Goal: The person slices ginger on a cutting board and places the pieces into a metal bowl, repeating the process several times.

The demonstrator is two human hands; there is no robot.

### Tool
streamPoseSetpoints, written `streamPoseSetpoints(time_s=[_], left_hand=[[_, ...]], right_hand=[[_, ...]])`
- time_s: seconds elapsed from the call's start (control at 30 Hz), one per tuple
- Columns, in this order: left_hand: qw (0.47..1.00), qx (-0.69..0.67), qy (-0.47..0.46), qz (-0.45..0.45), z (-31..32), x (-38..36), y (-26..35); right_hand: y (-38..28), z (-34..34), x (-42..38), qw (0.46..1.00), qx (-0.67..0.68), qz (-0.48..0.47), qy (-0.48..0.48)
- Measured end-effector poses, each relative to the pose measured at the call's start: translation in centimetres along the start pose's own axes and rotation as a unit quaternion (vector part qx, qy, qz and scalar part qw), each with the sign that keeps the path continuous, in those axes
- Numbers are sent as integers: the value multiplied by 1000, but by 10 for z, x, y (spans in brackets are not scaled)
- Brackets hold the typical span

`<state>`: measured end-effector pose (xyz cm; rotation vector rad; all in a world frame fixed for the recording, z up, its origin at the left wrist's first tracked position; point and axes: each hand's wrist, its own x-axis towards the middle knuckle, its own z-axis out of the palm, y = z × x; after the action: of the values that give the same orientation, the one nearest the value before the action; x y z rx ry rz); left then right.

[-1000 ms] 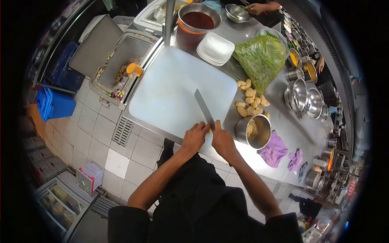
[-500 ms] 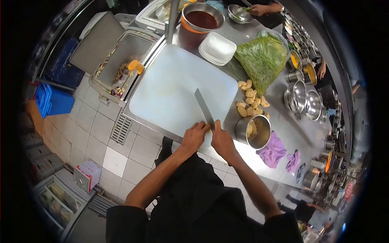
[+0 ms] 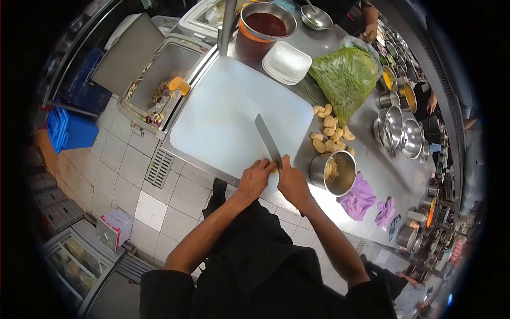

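My right hand point(image 3: 289, 181) is wrapped round the handle of a knife point(image 3: 266, 139), whose wide blade points up and left over the white cutting board point(image 3: 234, 101). Close beside it, at the board's near edge, my left hand point(image 3: 255, 179) has its fingers bent together over a small pale piece, mostly hidden. Right of the board lie peeled yellowish pieces point(image 3: 330, 134) that look like ginger. Below them a steel pot point(image 3: 333, 174) holds thin pale shreds.
Behind the board stand a red-liquid container point(image 3: 265, 25) and stacked white trays point(image 3: 287, 63). A bag of greens point(image 3: 345, 80), steel bowls point(image 3: 390, 127) and a purple cloth point(image 3: 358, 198) are on the right. An open bin point(image 3: 170, 69) adjoins the left edge. A co-worker's hand point(image 3: 370, 29) shows top right.
The co-worker's hand has moved right, away from the small steel bowl at the top. The view has shifted very slightly. My hands and the knife have hardly moved.
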<state>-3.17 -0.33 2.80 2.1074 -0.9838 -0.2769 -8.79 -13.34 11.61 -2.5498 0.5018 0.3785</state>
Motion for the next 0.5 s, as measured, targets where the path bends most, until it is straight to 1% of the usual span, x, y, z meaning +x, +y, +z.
streamPoseSetpoints(time_s=[0.03, 0.07, 0.13, 0.17, 0.2, 0.23, 0.27, 0.3, 0.37, 0.47, 0.5], left_hand=[[1000, 3, 15, 0, 3, 3, -2], [1000, 8, 27, -1, 4, 5, -7], [1000, 1, 8, -10, 0, 2, -5], [1000, -1, -3, -15, -3, 6, -4], [1000, 2, 7, -18, -2, 11, -8], [1000, -7, 4, -7, -2, 7, -10], [1000, -17, 6, 4, 0, 5, -10], [1000, -11, 17, 1, -4, 12, -13], [1000, -13, 6, -7, -5, 6, -6], [1000, -7, 1, -11, -5, 11, -10], [1000, -3, -11, -6, -4, 6, -6]], right_hand=[[-8, -14, 5, 999, -11, 18, -29], [-3, -4, 13, 999, -11, 10, -29], [11, 21, 8, 999, 34, 28, -6], [17, 22, 8, 999, 31, 27, -7], [12, 16, 16, 1000, 24, 9, 0], [7, 14, 11, 1000, 25, 6, 7], [5, 4, 8, 1000, -5, 3, -16], [8, 9, 18, 1000, -7, -9, -14], [22, 31, 8, 999, 32, -2, 13], [14, 12, 19, 1000, 18, -10, -1], [8, 6, 10, 1000, 17, -1, -8]])
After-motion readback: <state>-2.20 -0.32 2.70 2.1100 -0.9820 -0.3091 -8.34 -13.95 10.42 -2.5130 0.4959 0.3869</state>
